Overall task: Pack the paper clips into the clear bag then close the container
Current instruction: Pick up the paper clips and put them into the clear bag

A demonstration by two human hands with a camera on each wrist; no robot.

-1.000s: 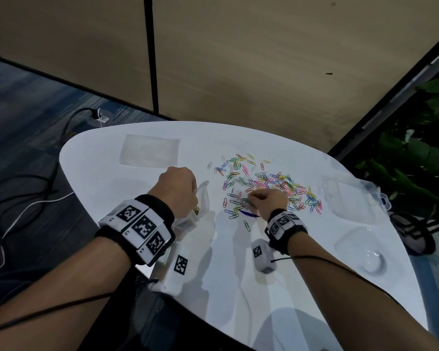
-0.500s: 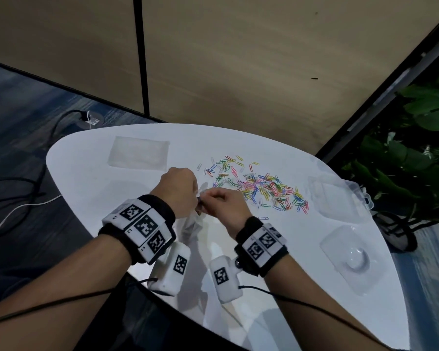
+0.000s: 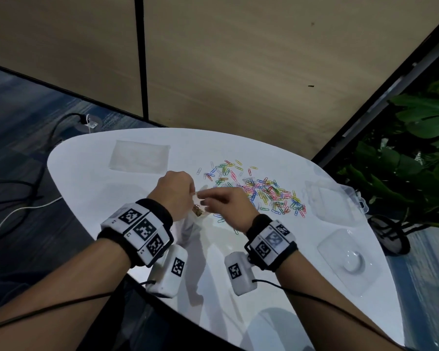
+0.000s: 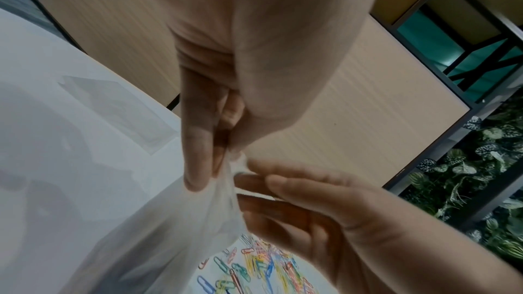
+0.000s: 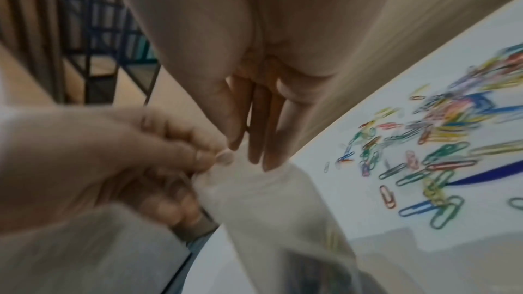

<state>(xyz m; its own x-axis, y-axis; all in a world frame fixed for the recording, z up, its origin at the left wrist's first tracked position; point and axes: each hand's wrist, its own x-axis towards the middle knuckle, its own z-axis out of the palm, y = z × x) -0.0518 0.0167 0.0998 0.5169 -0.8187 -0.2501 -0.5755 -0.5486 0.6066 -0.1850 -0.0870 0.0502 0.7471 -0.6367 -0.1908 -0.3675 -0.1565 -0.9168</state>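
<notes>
A clear bag (image 3: 189,225) hangs over the white table (image 3: 99,188). My left hand (image 3: 191,196) pinches its top rim between thumb and forefinger, as the left wrist view shows (image 4: 223,164). A few gold clips (image 3: 197,212) show inside the bag. My right hand (image 3: 203,199) reaches in from the right. Its straight fingers (image 5: 256,142) touch the bag's mouth (image 5: 268,187), and I see no clip between them. The pile of coloured paper clips (image 3: 261,191) lies just beyond and to the right of my hands.
A second flat clear bag (image 3: 140,158) lies at the table's far left. A clear plastic container (image 3: 332,201) and its lid (image 3: 345,259) sit near the right edge. A plant (image 3: 416,138) stands beyond that edge, and cables lie on the floor to the left.
My right hand left the clip pile, travelled left to the bag's mouth and straightened its fingers there. My left hand kept holding the bag up.
</notes>
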